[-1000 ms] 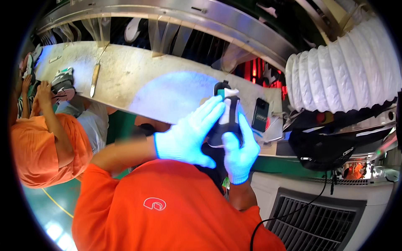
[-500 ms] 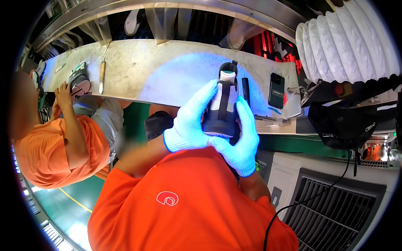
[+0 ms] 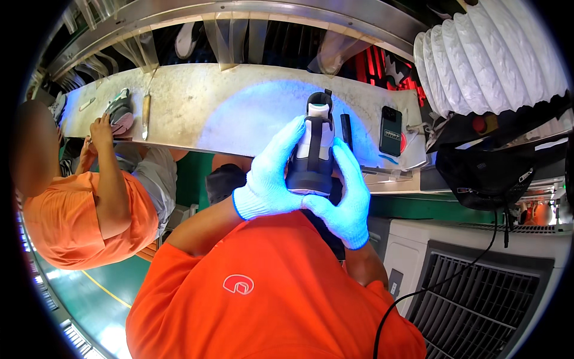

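Note:
Between my two gloved hands is a black, white and grey shoe (image 3: pixel 313 149), its toe toward me and its heel loop away. My left hand (image 3: pixel 270 170), in a knit glove lit blue, is closed along the shoe's left side. My right hand (image 3: pixel 348 203), gloved the same way, grips its right side, with the thumb near the toe. The shoe's sole is hidden from above. Just right of the shoe, a slim black tool (image 3: pixel 347 130) lies on the worktable (image 3: pixel 179 107), inside a patch of blue light.
A phone (image 3: pixel 390 131) lies at the table's right end, near a black bag (image 3: pixel 487 176) and a white ribbed duct (image 3: pixel 490 66). At left, a co-worker (image 3: pixel 89 203) handles another shoe (image 3: pixel 119 112) beside a wooden-handled tool (image 3: pixel 146 113). Clear plastic strips (image 3: pixel 227 42) hang behind.
The shoe and both hands have shifted very slightly left, still in the same grip. The table and its things sit a little lower or further left in view. The co-worker's arm has moved slightly.

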Tool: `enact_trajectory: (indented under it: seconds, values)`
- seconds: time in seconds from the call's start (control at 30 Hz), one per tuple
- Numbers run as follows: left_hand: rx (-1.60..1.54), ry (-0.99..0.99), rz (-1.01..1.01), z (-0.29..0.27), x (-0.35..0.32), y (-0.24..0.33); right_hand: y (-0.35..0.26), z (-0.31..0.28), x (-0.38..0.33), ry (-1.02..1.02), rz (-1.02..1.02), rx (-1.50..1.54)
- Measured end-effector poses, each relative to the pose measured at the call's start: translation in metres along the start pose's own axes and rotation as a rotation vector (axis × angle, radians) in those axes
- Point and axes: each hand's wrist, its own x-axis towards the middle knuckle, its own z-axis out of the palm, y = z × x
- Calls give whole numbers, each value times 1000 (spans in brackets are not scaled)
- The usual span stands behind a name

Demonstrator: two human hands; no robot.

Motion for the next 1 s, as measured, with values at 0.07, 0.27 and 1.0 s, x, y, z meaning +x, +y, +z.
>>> enact_trajectory:
  seconds: [0.07,0.27,1.0]
  values:
    - [35,-16,-14,-3,0,2,-1,-1,0,-17,15,-6]
    - [-82,-61,-221,-18,-8,15,-6,1,5,48,-35,214]
    - [367,-181,-493,-94,-25,17,198,26,91,93,227,-653]
